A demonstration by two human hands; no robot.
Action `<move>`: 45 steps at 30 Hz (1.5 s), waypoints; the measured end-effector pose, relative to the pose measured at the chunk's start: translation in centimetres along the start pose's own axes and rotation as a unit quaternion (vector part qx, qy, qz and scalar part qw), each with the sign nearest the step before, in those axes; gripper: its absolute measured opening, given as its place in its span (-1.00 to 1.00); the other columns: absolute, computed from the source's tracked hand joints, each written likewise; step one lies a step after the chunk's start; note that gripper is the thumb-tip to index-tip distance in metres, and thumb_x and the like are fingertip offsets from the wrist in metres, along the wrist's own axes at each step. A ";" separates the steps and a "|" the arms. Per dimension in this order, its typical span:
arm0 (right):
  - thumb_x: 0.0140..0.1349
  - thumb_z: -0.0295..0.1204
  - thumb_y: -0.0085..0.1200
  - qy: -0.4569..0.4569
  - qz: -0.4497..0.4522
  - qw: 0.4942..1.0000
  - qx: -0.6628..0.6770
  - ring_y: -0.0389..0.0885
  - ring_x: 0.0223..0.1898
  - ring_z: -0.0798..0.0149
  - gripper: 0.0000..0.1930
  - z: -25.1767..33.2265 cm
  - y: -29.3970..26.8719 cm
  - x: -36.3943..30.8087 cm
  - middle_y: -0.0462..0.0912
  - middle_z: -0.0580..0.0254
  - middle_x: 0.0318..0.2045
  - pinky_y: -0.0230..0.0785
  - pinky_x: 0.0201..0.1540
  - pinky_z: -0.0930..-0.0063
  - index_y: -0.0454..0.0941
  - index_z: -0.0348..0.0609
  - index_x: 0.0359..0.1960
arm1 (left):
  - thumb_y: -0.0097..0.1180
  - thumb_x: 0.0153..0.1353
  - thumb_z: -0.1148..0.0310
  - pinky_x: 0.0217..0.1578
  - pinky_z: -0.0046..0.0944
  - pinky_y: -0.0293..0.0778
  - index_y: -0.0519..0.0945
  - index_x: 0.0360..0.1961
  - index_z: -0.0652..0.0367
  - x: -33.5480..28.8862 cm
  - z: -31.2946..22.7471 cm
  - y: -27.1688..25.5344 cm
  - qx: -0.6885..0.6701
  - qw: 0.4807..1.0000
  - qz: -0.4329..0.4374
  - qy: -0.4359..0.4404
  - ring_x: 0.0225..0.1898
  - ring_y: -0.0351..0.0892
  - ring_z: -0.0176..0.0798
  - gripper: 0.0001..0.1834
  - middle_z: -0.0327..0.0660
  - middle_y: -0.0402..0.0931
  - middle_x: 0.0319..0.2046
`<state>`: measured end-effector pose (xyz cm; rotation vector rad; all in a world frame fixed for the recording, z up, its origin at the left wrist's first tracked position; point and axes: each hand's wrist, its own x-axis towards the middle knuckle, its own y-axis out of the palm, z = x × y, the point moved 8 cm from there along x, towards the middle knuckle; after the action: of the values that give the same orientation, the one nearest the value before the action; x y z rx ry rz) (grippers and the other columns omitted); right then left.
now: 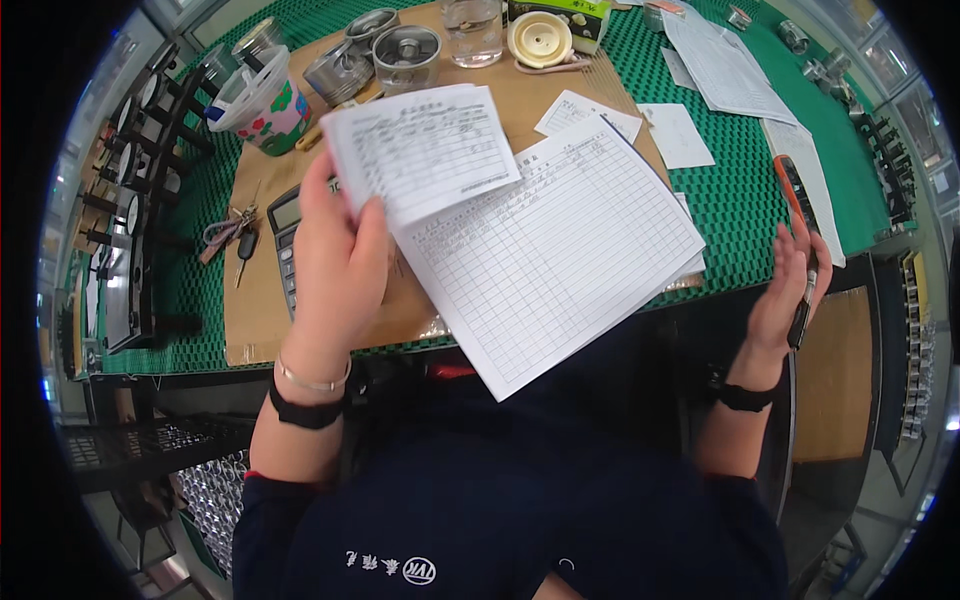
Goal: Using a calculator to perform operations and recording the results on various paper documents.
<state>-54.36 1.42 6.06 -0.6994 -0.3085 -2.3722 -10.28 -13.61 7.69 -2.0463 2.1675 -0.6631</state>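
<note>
My left hand [335,250] is closed on a pad of small printed slips [430,150], thumb on the near edge. The slips are raised over the cardboard and slightly blurred. Beneath them lies a large gridded form sheet [570,260], handwriting in its upper rows, its lower corner past the table edge. My right hand [785,290] is at the right table edge with a black pen [801,312] between its fingers. Just beyond its fingertips is a long black object with an orange edge [787,185]; I cannot tell its kind or whether the hand touches it.
A calculator [287,245] lies partly behind my left arm, near keys [246,240]. Farther back stand a flowered plastic cup [265,105], round metal parts [405,55] and a water container [473,35]. Dial gauges [130,215] line the left; loose papers [715,70] lie at right.
</note>
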 end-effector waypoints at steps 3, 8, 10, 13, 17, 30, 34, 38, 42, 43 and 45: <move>0.45 -0.36 -0.18 -0.015 0.021 0.989 0.143 0.46 0.19 -0.11 -0.60 4.1 4.8 -1.4 0.37 -0.37 0.24 0.25 0.29 0.07 0.15 -0.25 0.24 | -0.03 0.36 0.50 -0.55 -0.40 0.46 0.10 0.32 0.37 1.3 1.7 0.6 -0.034 0.997 0.024 -0.068 -0.55 0.50 -0.43 -0.43 -0.13 0.56 -0.35; 0.46 -0.14 -0.31 -0.143 0.028 0.965 0.219 0.42 0.21 -0.22 -0.53 12.8 6.0 -2.2 0.28 -0.41 0.30 0.16 0.32 -0.09 0.21 -0.08 0.29 | 0.04 0.33 0.45 -0.52 -0.35 0.49 0.05 0.38 0.36 0.4 1.4 1.9 0.043 0.993 0.069 -0.082 -0.54 0.51 -0.37 -0.32 -0.13 0.56 -0.35; 0.44 -0.08 -0.32 -0.165 0.011 0.956 0.242 0.42 0.21 -0.22 -0.50 14.5 4.8 -2.1 0.28 -0.42 0.30 0.15 0.32 -0.11 0.25 -0.04 0.29 | 0.07 0.31 0.42 -0.49 -0.32 0.49 0.04 0.39 0.37 -0.1 1.6 1.9 0.100 0.989 0.074 -0.074 -0.53 0.52 -0.34 -0.29 -0.12 0.54 -0.34; 0.41 -0.02 -0.30 -0.194 0.063 0.926 0.318 0.43 0.17 -0.23 -0.50 16.7 5.2 -1.9 0.29 -0.42 0.28 0.14 0.30 -0.15 0.37 -0.04 0.19 | 0.18 0.24 0.39 -0.35 -0.21 0.44 0.20 0.31 0.35 -0.6 0.0 0.4 0.275 0.960 -0.008 0.046 -0.43 0.52 -0.17 -0.33 -0.11 0.50 -0.30; 0.41 -0.02 -0.28 -0.201 0.062 0.923 0.323 0.43 0.18 -0.22 -0.51 17.9 6.6 -2.1 0.31 -0.37 0.28 0.14 0.32 -0.13 0.37 -0.04 0.19 | 0.22 0.17 0.44 -0.36 -0.19 0.45 0.33 0.22 0.30 -1.8 -2.7 1.2 0.251 0.965 0.033 0.072 -0.42 0.51 -0.16 -0.41 -0.08 0.50 -0.23; 0.42 -0.04 -0.18 -0.227 0.057 0.906 0.352 0.40 0.22 -0.16 -0.54 21.3 9.5 -0.8 0.35 -0.20 0.30 0.10 0.36 -0.03 0.38 -0.04 0.20 | 0.31 -0.01 0.54 0.02 -0.10 0.46 0.34 0.34 0.17 -9.2 -10.5 7.7 -0.016 0.837 0.460 0.296 0.00 0.50 0.07 -0.19 -0.01 0.43 0.05; 0.43 -0.05 -0.15 -0.232 0.047 0.902 0.362 0.40 0.23 -0.14 -0.54 22.1 11.6 -1.4 0.37 -0.14 0.30 0.09 0.38 0.00 0.38 -0.04 0.20 | 0.27 0.02 0.53 -0.03 -0.10 0.45 0.33 0.36 0.08 -9.7 -9.9 8.1 0.015 0.826 0.469 0.311 -0.06 0.50 0.03 -0.20 -0.03 0.42 0.01; 0.43 -0.06 -0.12 -0.224 0.034 0.891 0.393 0.39 0.24 -0.12 -0.55 22.3 12.3 -1.4 0.38 -0.09 0.31 0.08 0.39 0.02 0.38 -0.04 0.20 | 0.20 0.10 0.50 -0.05 -0.09 0.44 0.31 0.38 0.06 -10.3 -9.0 8.6 0.034 0.809 0.500 0.309 -0.09 0.50 0.01 -0.25 -0.03 0.41 0.00; 0.42 -0.14 -0.10 -0.212 0.046 0.891 0.398 0.43 0.18 -0.11 -0.65 21.6 12.2 -0.7 0.45 -0.10 0.24 0.16 0.35 0.03 0.41 -0.07 0.08 | 0.19 0.15 0.46 0.00 -0.09 0.44 0.27 0.41 0.03 -10.8 -8.5 8.0 0.025 0.815 0.476 0.329 -0.05 0.50 0.03 -0.25 -0.01 0.40 0.00; 0.42 -0.16 -0.11 -0.185 0.003 0.900 0.395 0.45 0.14 -0.08 -0.67 21.2 11.9 -0.3 0.47 -0.07 0.21 0.17 0.34 0.03 0.40 -0.06 0.06 | 0.22 0.14 0.44 0.04 -0.09 0.45 0.25 0.39 0.12 -10.9 -8.6 8.1 0.012 0.817 0.469 0.334 0.03 0.50 0.05 -0.24 0.02 0.39 0.07; 0.41 -0.15 -0.09 -0.125 0.044 0.881 0.454 0.46 0.15 -0.04 -0.67 20.2 12.8 0.5 0.48 -0.01 0.22 0.16 0.35 0.01 0.39 -0.05 0.07 | 0.24 0.13 0.43 0.04 -0.08 0.46 0.23 0.38 0.18 -9.9 -8.4 8.4 -0.038 0.839 0.450 0.305 0.04 0.51 0.06 -0.23 0.05 0.39 0.10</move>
<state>-38.31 -0.93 23.67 -0.5186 -1.3510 -1.7349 -20.02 -1.85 9.94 -0.6002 3.0977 -1.1441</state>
